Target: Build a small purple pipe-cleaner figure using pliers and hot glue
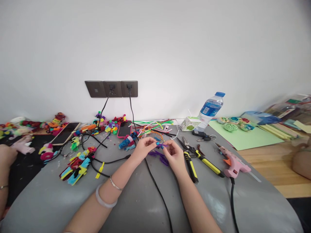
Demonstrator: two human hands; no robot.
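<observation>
Between my two hands, over the middle of the grey table, is a purple pipe cleaner (159, 145). My left hand (146, 147) pinches it with thumb and forefinger. Close beside it, my right hand (173, 152) pinches the same pipe cleaner, its thumb near the left fingertips. More purple pipe cleaner pieces (163, 160) show just below the fingers, bent into loops; whether they join the held piece I cannot tell. A blue pipe cleaner figure (128, 141) lies left of my left hand. Right of my right hand are yellow-and-black pliers (210, 163).
A pink glue gun (235, 165) lies at right, its cord running forward. A water bottle (211, 110) and a small carton (190, 123) stand at the back. Black cables cross the grey table (136, 207). Pipe cleaner figures (79, 165) lie left. Other people's hands (7, 161) show at the edges.
</observation>
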